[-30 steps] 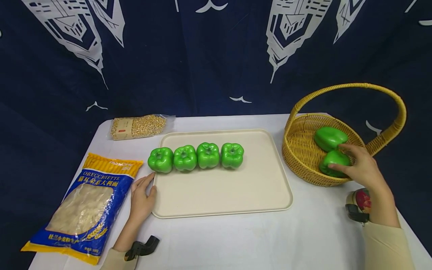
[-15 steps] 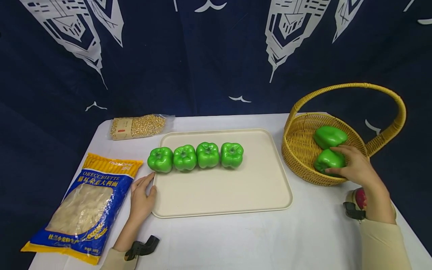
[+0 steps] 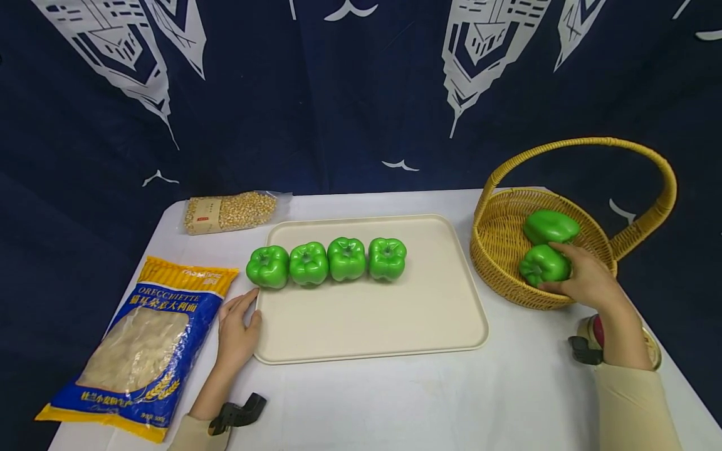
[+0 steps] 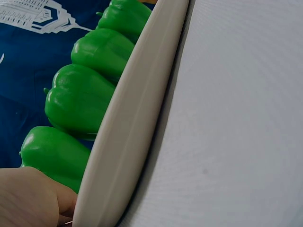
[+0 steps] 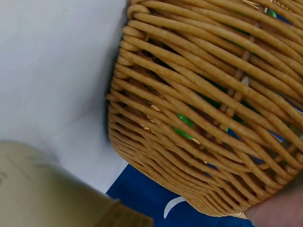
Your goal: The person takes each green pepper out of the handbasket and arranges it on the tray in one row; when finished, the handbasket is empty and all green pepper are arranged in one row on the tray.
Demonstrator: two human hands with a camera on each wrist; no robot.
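Inside the wicker basket (image 3: 499,282), my right hand (image 3: 589,282) holds a green bell pepper (image 3: 544,264) between thumb and fingers. A second bell pepper (image 3: 549,227) lies just behind it in the basket. My left hand (image 3: 239,332) rests at the left edge of the beige tray (image 3: 372,326), fingers relaxed and touching its rim. Several green bell peppers (image 3: 347,259) stand side by side in a row, the leftmost at the tray's edge near my left fingertips. In the right wrist view the basket's wickerwork (image 5: 203,104) hides most of the held pepper.
A blue and yellow bag of orecchiette pasta (image 3: 135,351) lies left of my left hand. Behind the tray's left corner lies a bag of corn kernels (image 3: 234,212). A can (image 3: 592,329) stands partly behind my right wrist. The basket's tall handle (image 3: 586,144) arches overhead.
My right hand and the bell pepper in it have shifted left and slightly back within the basket. The left hand and the row of peppers have stayed still.
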